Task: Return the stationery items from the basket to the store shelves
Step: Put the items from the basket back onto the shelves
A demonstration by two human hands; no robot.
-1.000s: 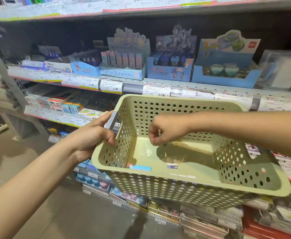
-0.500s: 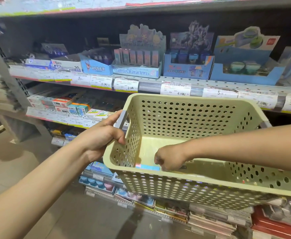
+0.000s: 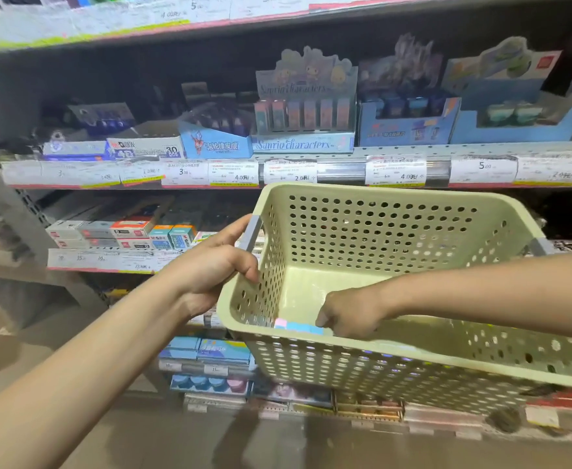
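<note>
**Basket nearly emptied, one item left**

Eraser-like item (image 3: pixel 298 327), pastel pink and blue, lies on the floor of the basket (image 3: pixel 379 204) against its near wall, just left of the right hand (image 3: pixel 349 314). That hand reaches down inside; its fingers curl toward the item, but whether they already pinch it cannot be told, since the near rim hides the fingertips. The left hand (image 3: pixel 210 265) grips the basket's left rim beside the grey handle (image 3: pixel 252 233), thumb inside, fingers clamped round the edge.

Judging by the bare basket floor, most returns look done: one item shows inside, no more. It is left to lift it and set it on the store shelves (image 3: pixel 311 170). Beyond the fingers stand four blue display boxes on the upper shelf; one reads "Sanrio characters" (image 3: pixel 303 143).
</note>
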